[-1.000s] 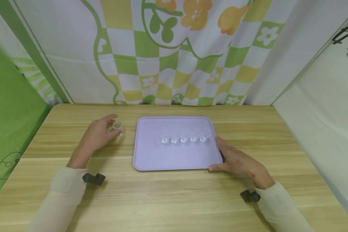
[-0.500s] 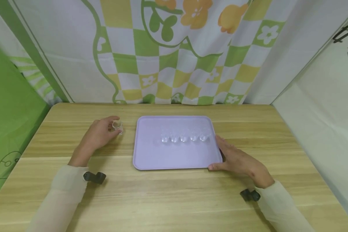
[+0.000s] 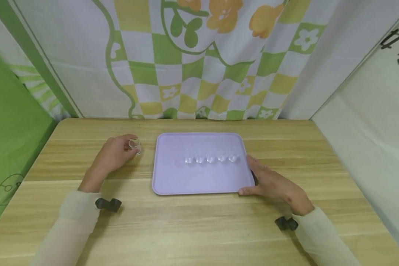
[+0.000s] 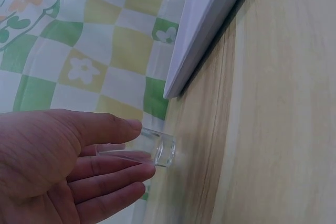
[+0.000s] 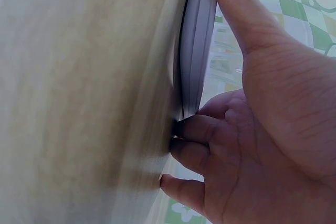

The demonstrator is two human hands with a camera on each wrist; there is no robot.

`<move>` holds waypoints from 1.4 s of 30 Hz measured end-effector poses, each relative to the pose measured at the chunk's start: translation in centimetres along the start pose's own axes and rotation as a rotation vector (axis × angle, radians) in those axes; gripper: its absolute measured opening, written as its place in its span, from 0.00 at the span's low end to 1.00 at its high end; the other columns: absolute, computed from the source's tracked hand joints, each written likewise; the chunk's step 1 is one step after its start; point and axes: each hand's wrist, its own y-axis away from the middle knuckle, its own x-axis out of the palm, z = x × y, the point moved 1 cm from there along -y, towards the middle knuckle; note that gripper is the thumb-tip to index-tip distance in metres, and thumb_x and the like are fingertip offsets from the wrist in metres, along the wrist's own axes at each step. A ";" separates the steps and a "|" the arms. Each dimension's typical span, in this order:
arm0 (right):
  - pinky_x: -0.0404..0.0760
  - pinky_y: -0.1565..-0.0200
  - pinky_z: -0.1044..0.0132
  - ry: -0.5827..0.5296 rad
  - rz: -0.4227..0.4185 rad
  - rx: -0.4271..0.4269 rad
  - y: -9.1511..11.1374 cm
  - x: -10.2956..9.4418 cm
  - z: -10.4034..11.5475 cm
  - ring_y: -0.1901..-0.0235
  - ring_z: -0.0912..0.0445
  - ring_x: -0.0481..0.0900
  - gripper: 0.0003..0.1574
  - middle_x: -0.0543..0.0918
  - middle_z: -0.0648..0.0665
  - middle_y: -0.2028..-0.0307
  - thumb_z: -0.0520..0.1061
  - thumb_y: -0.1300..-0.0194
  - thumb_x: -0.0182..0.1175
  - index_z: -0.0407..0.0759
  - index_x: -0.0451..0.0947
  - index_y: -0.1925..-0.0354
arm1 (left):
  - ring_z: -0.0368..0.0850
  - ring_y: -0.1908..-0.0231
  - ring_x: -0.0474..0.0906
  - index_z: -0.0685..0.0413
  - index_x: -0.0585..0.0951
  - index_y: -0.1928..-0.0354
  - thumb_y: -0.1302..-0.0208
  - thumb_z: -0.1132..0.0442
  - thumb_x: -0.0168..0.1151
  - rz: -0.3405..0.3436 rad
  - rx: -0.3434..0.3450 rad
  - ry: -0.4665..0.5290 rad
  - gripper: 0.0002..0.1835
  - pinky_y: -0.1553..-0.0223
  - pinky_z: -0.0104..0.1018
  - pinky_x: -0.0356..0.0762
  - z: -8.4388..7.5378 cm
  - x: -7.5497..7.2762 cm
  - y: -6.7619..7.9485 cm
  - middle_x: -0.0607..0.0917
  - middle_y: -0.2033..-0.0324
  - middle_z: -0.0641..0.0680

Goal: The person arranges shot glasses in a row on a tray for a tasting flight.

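Observation:
My left hand (image 3: 114,153) pinches a small clear shot glass (image 4: 164,148) between thumb and fingers, low over the table left of the tray. In the left wrist view the glass's thick base points away from the palm. A lilac tray (image 3: 199,181) lies on the table in the middle of the head view. At its near right corner my right hand (image 3: 274,186) holds it, thumb at the front edge and fingers along the right side. The right wrist view shows the fingertips bent low beside the tray's edge. Several clear shot glasses (image 3: 210,158) stand in a row on the tray.
The wooden table (image 3: 186,229) reaches back to a patterned curtain (image 3: 203,74). A green panel (image 3: 13,129) borders the left side and a white panel (image 3: 369,122) the right.
My left fingers have drawn in against the shot glass, and its rim now leans slightly toward the hand. The right hand and the tray have stayed in place.

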 end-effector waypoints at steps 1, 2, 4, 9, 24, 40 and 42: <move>0.48 0.27 0.34 0.000 0.000 0.001 0.0 0.0 0.0 0.22 0.34 0.40 0.80 0.42 0.30 0.20 0.73 0.41 0.68 0.31 0.34 0.20 | 0.66 0.51 0.84 0.69 0.76 0.35 0.26 0.60 0.63 -0.002 0.002 0.000 0.24 0.47 0.61 0.80 -0.1 0.0 0.0 0.87 0.52 0.68; 0.48 0.27 0.34 0.000 0.001 0.001 0.0 0.0 0.0 0.22 0.34 0.40 0.80 0.42 0.30 0.20 0.73 0.41 0.69 0.31 0.34 0.19 | 0.65 0.51 0.84 0.68 0.76 0.35 0.26 0.60 0.64 -0.004 0.005 0.000 0.24 0.48 0.61 0.80 -0.2 0.0 0.1 0.87 0.52 0.68; 0.48 0.27 0.34 0.000 0.001 -0.001 0.0 0.0 0.0 0.22 0.34 0.40 0.80 0.42 0.30 0.20 0.73 0.40 0.69 0.31 0.34 0.19 | 0.65 0.51 0.85 0.68 0.76 0.35 0.26 0.60 0.64 -0.010 0.013 0.002 0.25 0.48 0.61 0.81 -0.5 -0.1 0.2 0.87 0.53 0.68; 0.48 0.27 0.34 0.003 -0.002 -0.006 0.0 0.0 0.0 0.22 0.34 0.41 0.79 0.42 0.30 0.20 0.72 0.40 0.69 0.30 0.35 0.20 | 0.63 0.51 0.85 0.68 0.75 0.34 0.26 0.60 0.64 -0.027 0.038 0.025 0.25 0.47 0.60 0.81 -1.5 -0.1 0.3 0.87 0.52 0.67; 0.49 0.27 0.35 0.004 -0.006 -0.013 0.1 0.0 0.0 0.22 0.34 0.40 0.79 0.42 0.30 0.20 0.72 0.40 0.69 0.31 0.35 0.20 | 0.60 0.55 0.87 0.65 0.79 0.39 0.31 0.63 0.67 -0.043 0.130 0.041 0.21 0.51 0.57 0.83 -5.0 1.5 0.3 0.89 0.57 0.64; 0.48 0.27 0.35 -0.001 -0.001 -0.003 0.1 0.0 -0.1 0.22 0.34 0.40 0.80 0.41 0.30 0.20 0.73 0.41 0.68 0.31 0.34 0.19 | 0.53 0.59 0.87 0.64 0.82 0.45 0.36 0.62 0.74 -0.007 0.216 -0.013 0.21 0.57 0.47 0.86 -7.7 5.2 -1.3 0.89 0.61 0.59; 0.48 0.27 0.35 0.004 0.000 0.000 0.1 0.0 -0.1 0.22 0.34 0.40 0.80 0.40 0.31 0.20 0.74 0.41 0.68 0.31 0.34 0.19 | 0.53 0.60 0.87 0.64 0.82 0.45 0.36 0.62 0.74 -0.003 0.219 -0.019 0.21 0.58 0.47 0.86 -7.9 5.5 -1.5 0.89 0.62 0.59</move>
